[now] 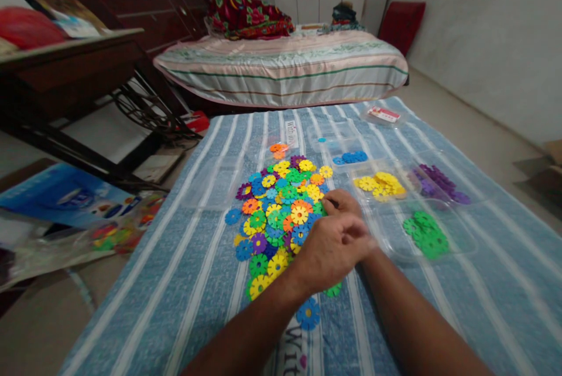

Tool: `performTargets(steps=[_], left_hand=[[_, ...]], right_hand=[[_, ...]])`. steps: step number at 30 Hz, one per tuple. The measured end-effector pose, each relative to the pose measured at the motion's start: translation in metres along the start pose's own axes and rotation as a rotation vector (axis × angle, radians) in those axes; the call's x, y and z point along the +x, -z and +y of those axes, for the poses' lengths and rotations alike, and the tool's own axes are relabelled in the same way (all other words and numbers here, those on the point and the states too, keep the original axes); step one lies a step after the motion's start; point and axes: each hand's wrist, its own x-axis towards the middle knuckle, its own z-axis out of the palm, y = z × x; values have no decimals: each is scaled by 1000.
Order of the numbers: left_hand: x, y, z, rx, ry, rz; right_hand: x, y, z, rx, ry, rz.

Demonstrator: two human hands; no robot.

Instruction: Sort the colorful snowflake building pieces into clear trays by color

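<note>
A heap of flower-shaped plastic discs point(272, 218) in several colours lies on the striped cloth. My left hand point(331, 247) crosses over my right wrist, its curled fingers pointing right toward the box of green discs point(425, 235). Those fingertips are slightly blurred, and anything between them cannot be made out. At the heap's right edge is my right hand point(345, 203), fingers bent in against the discs and partly hidden. Sorted yellow discs point(381, 184), purple discs point(439, 184) and blue discs point(351, 157) lie in clear boxes beyond. A few orange discs point(278, 150) sit behind the heap.
A clear plastic tray point(211, 185) lies left of the heap. At the far right corner is a clear container with a red-and-white label point(383, 115). A bed point(281, 65) stands behind the cloth-covered surface point(167, 282); a sewing-machine table point(88, 54) is on the left.
</note>
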Motion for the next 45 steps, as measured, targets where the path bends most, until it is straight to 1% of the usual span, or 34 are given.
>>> performTargets(steps=[2,4,6,9,11,15,18,22,26,28,30,33,34,36,38,40,42,45], left_hand=[[-4,5,-15,271,51,4],[-13,8,-36,533,89,-76],[-25,8,-57,744,83,-150],[-39,3,-77,898,26,-157],[-43,0,-79,923,13,-156],[-42,-1,-70,926,52,-181],[-41,1,-65,869,87,-183],[-40,7,-68,680,162,-157],[-35,9,-68,483,192,-101],[-29,4,-61,372,188,-59],[-22,-6,-48,210,164,-16],[-13,-21,-26,-46,69,3],[-12,-25,-21,-88,40,1],[-12,-26,-16,-94,19,10],[-17,-19,-21,-48,57,48],[-24,-6,-33,15,111,104],[-33,13,-50,89,154,186],[-48,44,-77,237,214,362]], right_hand=[[3,0,0,-13,3,21],[5,0,0,-23,9,29],[6,0,0,-36,11,40],[4,-1,0,-32,12,42],[3,-1,0,-27,12,41],[3,-1,1,-31,4,42],[3,-2,2,-31,4,40],[3,-2,3,-25,2,38],[2,-2,3,-37,-4,40],[2,-2,3,-43,-2,38],[2,-2,4,-47,-1,28],[2,-2,4,-55,-11,15],[2,-1,4,-56,-14,14],[1,-1,4,-53,-13,13],[1,-1,4,-49,-10,18],[1,-1,3,-44,-9,26],[2,-1,2,-36,-9,34],[2,-1,1,-35,-9,32]])
